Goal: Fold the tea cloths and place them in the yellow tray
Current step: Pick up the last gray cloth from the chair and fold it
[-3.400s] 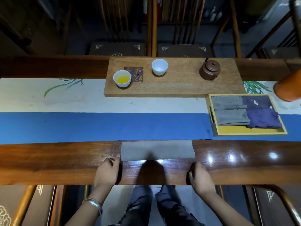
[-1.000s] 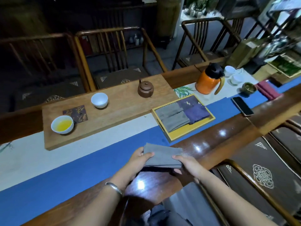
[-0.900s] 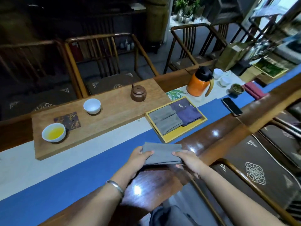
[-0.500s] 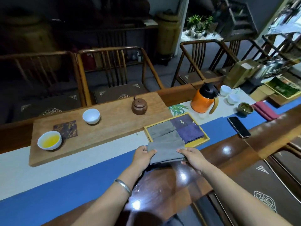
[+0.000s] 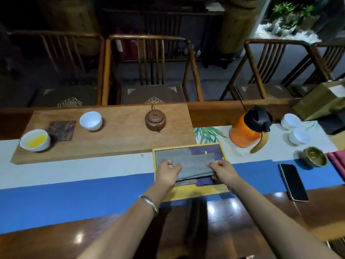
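A folded grey tea cloth (image 5: pixel 193 166) lies across the middle of the yellow tray (image 5: pixel 196 192), on top of other folded cloths. My left hand (image 5: pixel 169 171) grips its left end and my right hand (image 5: pixel 223 171) grips its right end, thumbs on top. Another grey cloth (image 5: pixel 171 153) shows at the tray's far left and a dark purple cloth (image 5: pixel 209 150) at its far right. A purple edge peeks out below the held cloth. The tray's near strip is bare yellow.
A wooden board (image 5: pixel 119 131) holds a brown teapot (image 5: pixel 155 119), a white cup (image 5: pixel 91 120) and a cup of yellow tea (image 5: pixel 35 140). An orange flask (image 5: pixel 247 128), small cups (image 5: pixel 290 121), a bowl (image 5: pixel 315 157) and a phone (image 5: pixel 293 182) stand to the right. Chairs line the far side.
Both hands carried the folded grey cloth from the near wooden table edge forward over the yellow tray and lowered it onto the cloths there. The camera view swung to face the tray.
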### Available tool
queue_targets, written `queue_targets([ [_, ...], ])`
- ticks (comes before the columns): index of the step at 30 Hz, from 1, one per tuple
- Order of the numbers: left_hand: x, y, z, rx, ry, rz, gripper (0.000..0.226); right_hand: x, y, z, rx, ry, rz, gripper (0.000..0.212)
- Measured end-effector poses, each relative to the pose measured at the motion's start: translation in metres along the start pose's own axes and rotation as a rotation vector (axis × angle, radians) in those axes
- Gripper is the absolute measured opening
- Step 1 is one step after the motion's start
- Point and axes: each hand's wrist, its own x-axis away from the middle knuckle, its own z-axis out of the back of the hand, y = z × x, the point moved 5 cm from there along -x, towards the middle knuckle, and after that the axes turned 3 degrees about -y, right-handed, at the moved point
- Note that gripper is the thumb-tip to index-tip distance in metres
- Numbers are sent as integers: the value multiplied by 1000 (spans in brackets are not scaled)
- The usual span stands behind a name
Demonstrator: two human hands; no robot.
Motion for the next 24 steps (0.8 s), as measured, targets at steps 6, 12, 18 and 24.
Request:
queue_targets([
  [6,-29,3,0,-29,93,83,43,-37,-15,1,59,-42,37,25],
  [12,-50,-5,-6,-96,119,109,24,-62,-13,1,304,-9,113,32],
  [18,-54,-22,-17,-273,160,56,22,-68,16,-3,517,-7,164,35],
  [24,-61,-17,-18,-396,163,70,26,-71,22,-4,460,2,134,29],
])
